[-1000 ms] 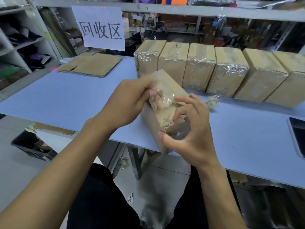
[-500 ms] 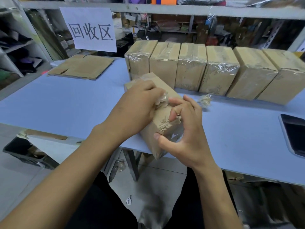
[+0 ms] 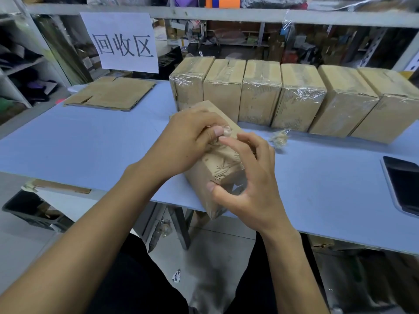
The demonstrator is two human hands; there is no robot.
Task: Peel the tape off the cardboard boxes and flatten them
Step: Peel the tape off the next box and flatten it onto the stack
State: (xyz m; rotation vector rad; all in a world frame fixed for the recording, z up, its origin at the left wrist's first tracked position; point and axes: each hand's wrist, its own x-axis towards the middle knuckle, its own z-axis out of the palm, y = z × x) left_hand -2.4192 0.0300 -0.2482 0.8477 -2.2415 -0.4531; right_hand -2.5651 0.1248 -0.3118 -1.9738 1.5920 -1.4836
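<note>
Left hand (image 3: 186, 141) grip pinching tape (image 3: 226, 130) atop cardboard box (image 3: 217, 164), right hand (image 3: 251, 177) grip clasping box's near end

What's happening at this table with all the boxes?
A person is stripping clear tape off a small brown cardboard box held at the near edge of the blue table. The left hand pinches a crumpled bit of tape at the box's top, while the right hand grips the box's end. Six more taped boxes wait in a row behind, a flattened cardboard sheet lies at far left, and a wad of peeled tape sits on the table.
</note>
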